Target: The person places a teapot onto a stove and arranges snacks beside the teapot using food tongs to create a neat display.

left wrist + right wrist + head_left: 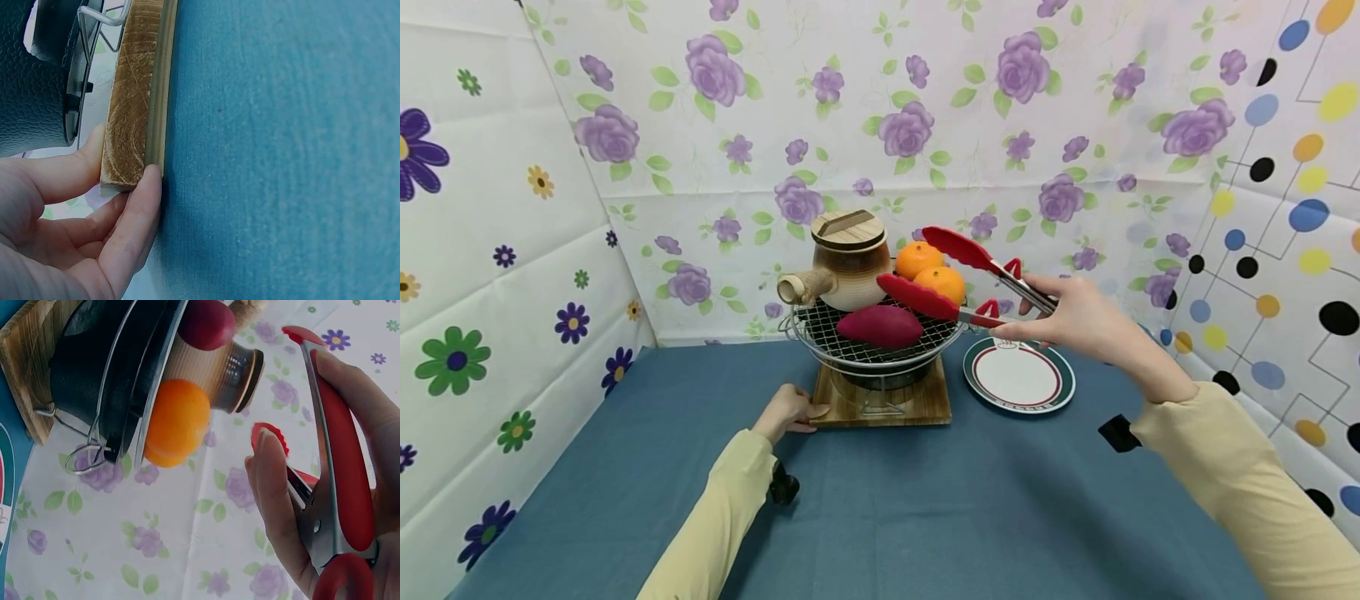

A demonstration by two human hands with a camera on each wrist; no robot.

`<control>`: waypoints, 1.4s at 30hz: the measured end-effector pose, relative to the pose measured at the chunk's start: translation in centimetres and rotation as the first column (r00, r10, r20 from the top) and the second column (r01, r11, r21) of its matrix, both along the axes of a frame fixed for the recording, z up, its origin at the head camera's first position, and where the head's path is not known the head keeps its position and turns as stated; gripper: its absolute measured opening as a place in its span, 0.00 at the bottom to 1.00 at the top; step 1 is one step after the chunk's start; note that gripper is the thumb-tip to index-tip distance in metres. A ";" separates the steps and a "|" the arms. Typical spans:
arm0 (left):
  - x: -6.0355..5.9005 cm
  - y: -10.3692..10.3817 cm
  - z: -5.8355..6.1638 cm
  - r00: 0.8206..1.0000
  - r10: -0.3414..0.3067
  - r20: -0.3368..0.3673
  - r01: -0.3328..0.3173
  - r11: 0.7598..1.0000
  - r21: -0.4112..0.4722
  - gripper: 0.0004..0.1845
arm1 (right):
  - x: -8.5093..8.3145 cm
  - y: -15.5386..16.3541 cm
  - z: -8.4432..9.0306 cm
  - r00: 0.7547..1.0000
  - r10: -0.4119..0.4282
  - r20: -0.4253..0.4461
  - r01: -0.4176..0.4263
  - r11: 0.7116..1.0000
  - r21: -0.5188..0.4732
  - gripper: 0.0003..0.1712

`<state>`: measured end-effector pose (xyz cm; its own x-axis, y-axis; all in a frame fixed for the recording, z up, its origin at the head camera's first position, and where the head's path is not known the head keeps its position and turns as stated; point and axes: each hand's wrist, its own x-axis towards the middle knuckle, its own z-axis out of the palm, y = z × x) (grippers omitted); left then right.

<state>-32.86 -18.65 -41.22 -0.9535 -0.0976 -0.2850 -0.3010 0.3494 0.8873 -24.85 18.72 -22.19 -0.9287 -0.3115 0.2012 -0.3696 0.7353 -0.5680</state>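
Note:
My left hand [785,412] pinches the front left corner of a wooden board [842,408], thumb on one face and fingers on the other. In my right hand [1081,318] is a pair of red-tipped tongs [928,300], its arms spread apart with nothing between them. The tips hover over a round wire grill rack [820,333] on a dark stove [81,375] that stands on the board. On the rack lie a purple sweet potato [882,327] at the front and two oranges [942,283] at the right, beside a brown-and-cream teapot [859,279] with a wooden lid.
Right of the board, a white plate with a green rim [1018,375] rests on the blue tablecloth [880,508]. Patterned curtains [850,108] close off the back and both sides. The teapot's handle [805,286] juts out to the left.

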 end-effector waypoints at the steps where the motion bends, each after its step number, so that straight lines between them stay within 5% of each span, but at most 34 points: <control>1: 0.0 0.0 0.0 1.000 0.000 -0.001 0.000 1.000 0.002 0.24 | 0.0 0.2 0.0 1.000 -0.009 0.003 0.009 1.000 -0.010 0.55; 7: 0.2 0.1 0.1 1.000 -0.010 -0.008 0.010 1.000 0.005 0.29 | -0.1 1.6 0.0 0.998 -0.060 -0.030 0.058 0.997 -0.059 0.51; 15: 0.3 0.1 0.3 1.000 -0.008 0.002 0.008 1.000 0.010 0.28 | -0.3 3.4 -0.7 0.988 -0.140 -0.071 0.133 0.986 -0.098 0.33; 32: 0.2 0.1 0.1 1.000 -0.016 -0.016 0.016 1.000 -0.005 0.30 | -0.3 6.9 -2.0 0.967 -0.250 -0.056 0.247 0.968 -0.045 0.32; 42: 0.3 0.0 0.2 1.000 -0.016 -0.016 0.016 1.000 -0.002 0.30 | -0.4 8.4 -2.9 0.969 -0.245 -0.034 0.244 0.969 -0.026 0.33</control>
